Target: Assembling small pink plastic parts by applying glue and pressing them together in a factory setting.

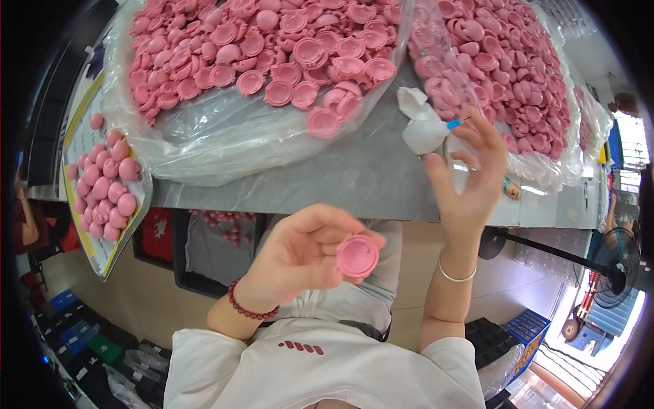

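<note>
My left hand [300,249] grips a small round pink plastic cup-shaped half shell [358,256] by its edge, its hollow side showing, in front of the table edge. Over the table, my right hand [471,174] has its thumb and fingers apart with nothing between them. Close to its fingertips lies a white squeeze bottle [424,137] with a blue needle tip [454,125]. Whether the fingers touch the bottle I cannot tell. A crumpled white tissue [411,102] is beside the bottle.
Pink half shells [252,44] fill a clear plastic bag across the far table. Another heap of shells [504,68] lies at the far right. Closed pink balls [102,187] rest on a yellow-edged board at left. Below are dark bins [184,255]; a black fan [613,273] stands right.
</note>
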Available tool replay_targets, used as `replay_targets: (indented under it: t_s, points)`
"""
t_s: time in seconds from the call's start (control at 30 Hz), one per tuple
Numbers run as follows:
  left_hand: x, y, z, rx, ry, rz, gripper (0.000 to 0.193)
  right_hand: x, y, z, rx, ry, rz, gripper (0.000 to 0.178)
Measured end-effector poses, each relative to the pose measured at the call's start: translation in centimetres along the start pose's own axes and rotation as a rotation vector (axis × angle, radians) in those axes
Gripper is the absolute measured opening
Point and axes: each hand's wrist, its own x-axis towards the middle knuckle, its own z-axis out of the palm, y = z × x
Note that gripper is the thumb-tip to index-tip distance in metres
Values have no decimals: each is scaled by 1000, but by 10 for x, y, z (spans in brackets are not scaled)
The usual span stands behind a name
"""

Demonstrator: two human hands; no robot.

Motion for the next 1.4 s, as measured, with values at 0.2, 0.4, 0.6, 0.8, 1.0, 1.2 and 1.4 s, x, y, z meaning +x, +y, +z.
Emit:
replay_targets:
  t_s: [0.2,0.4,0.6,0.8,1.0,1.2,1.4]
  points:
    - [-5,4,-6,171,-43,140,41,57,35,-75,-274,195,-87,29]
    - [-3,0,1,199,-76,136,40,67,61,-88,-862,-418,79,27]
    - [-7,4,-7,187,-47,138,41,51,22,-64,-390,-84,22,14]
    - [-5,6,-4,159,-40,127,41,3,-1,-51,-181,-246,136,11]
    - [-5,2,0,152,0,98,42,-4,8,-49,-362,-391,55,7]
    - [-4,3,0,146,17,84,42,-6,-12,-56,-423,-409,-59,19]
    - [-3,-2,4,238,58,118,44,-8,0,-53,-350,-514,-149,30]
